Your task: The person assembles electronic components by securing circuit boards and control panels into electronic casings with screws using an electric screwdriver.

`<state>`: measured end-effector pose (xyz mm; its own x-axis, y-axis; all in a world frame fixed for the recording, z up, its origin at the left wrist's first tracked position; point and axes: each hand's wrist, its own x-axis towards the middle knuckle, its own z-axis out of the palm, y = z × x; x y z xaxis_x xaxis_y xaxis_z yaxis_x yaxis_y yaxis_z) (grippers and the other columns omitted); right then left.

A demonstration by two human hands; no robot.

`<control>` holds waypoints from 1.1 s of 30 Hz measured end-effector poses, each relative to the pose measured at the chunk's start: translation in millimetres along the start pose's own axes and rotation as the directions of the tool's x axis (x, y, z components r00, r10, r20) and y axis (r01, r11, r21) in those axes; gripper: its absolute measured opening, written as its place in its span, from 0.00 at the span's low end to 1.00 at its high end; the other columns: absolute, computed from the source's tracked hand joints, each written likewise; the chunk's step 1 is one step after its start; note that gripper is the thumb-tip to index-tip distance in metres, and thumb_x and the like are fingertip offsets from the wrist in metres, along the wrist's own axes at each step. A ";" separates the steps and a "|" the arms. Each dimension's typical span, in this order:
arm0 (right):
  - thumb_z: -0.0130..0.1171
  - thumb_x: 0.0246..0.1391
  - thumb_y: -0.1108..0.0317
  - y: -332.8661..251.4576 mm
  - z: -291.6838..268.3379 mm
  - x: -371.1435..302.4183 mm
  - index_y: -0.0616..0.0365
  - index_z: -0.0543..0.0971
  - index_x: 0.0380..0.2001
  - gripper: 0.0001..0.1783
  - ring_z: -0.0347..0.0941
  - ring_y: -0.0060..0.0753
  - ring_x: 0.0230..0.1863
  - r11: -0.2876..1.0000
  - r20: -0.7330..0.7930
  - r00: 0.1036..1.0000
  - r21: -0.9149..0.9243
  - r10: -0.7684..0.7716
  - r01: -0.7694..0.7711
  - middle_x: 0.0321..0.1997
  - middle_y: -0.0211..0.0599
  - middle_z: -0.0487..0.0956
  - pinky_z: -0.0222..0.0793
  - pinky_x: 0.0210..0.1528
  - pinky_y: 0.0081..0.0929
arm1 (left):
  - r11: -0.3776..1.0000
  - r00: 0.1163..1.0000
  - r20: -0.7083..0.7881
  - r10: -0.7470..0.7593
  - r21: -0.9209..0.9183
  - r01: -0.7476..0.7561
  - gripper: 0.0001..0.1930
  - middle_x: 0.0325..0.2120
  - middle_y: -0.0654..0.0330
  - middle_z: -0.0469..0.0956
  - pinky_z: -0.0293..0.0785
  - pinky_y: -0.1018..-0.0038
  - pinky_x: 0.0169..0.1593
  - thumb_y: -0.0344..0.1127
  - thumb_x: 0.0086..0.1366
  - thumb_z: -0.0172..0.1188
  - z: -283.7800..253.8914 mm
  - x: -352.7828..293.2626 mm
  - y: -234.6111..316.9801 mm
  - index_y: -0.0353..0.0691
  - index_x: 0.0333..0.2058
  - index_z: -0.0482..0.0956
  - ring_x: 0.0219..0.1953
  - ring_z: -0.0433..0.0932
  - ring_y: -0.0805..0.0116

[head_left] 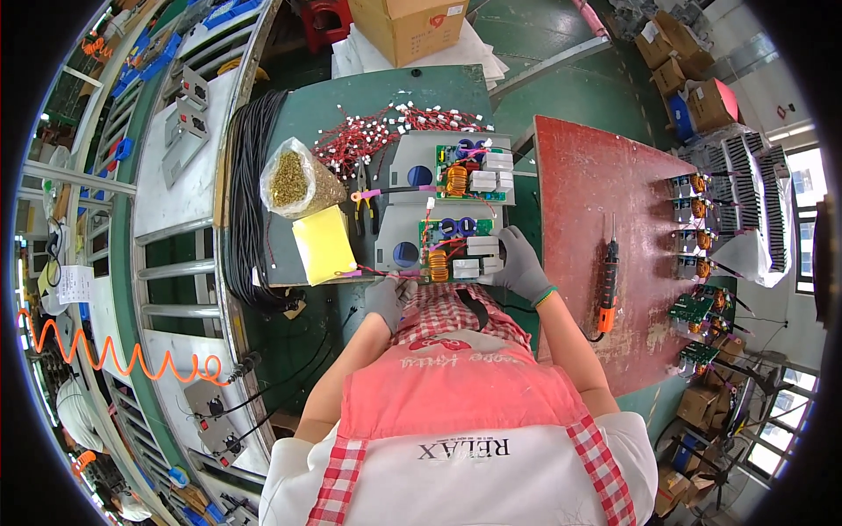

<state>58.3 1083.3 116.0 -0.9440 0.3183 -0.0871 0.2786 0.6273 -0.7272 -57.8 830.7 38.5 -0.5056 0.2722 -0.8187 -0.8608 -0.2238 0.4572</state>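
My left hand (386, 300), in a grey glove, is closed at the table's front edge by the near left part of a grey metal panel (386, 255). Its fingertips are pressed together beside a red wire; what they pinch is too small to tell. On that panel sits a green circuit board (456, 250) with a copper coil, blue round parts and white blocks. My right hand (524, 266), gloved too, closes round the panel's right side next to the white blocks. Just behind lies a second metal panel (412, 151) with a similar board.
On the left are a bag of brass-coloured screws (294, 182), a yellow paper pad (321, 247), pliers (360, 202) and a black cable bundle (248, 193). Red wires with white plugs (377, 131) lie behind. To the right, a red table (579, 193) holds an electric screwdriver (608, 280) and several boards (693, 210).
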 end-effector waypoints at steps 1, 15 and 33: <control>0.76 0.24 0.59 -3.8 -2.1 1.3 0.61 0.67 0.49 0.45 0.68 0.47 0.47 0.999 0.020 0.999 0.011 0.050 -0.051 0.45 0.44 0.69 0.67 0.48 0.34 | 1.000 1.000 -0.023 -0.012 0.011 0.012 0.08 0.32 0.53 0.75 0.80 0.69 0.39 0.32 0.68 0.47 2.2 1.2 1.2 0.32 0.36 0.71 0.32 0.77 0.61; 0.77 0.25 0.63 14.5 11.8 -18.5 0.55 0.59 0.58 0.53 0.68 0.43 0.53 0.930 -0.056 0.986 0.344 0.157 -0.129 0.53 0.43 0.66 0.70 0.51 0.33 | 0.515 0.991 0.129 0.027 0.848 -0.124 0.14 0.26 0.53 0.80 0.73 0.77 0.25 0.40 0.61 0.57 56.7 0.7 52.9 0.32 0.33 0.77 0.27 0.79 0.67; 0.73 0.33 0.64 33.8 22.2 -16.2 0.59 0.67 0.47 0.36 0.77 0.41 0.44 0.957 0.047 0.963 0.103 0.266 -0.269 0.43 0.43 0.79 0.72 0.46 0.30 | -0.380 0.730 0.541 0.417 0.834 -0.401 0.16 0.30 0.45 0.77 0.72 0.62 0.39 0.41 0.58 0.59 87.4 47.5 19.8 0.34 0.38 0.79 0.34 0.76 0.47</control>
<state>79.1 1083.6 77.7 -0.8433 0.4396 -0.3093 0.5028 0.4416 -0.7431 -104.0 921.0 39.1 -0.7601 0.6117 -0.2190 0.4804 0.7561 0.4445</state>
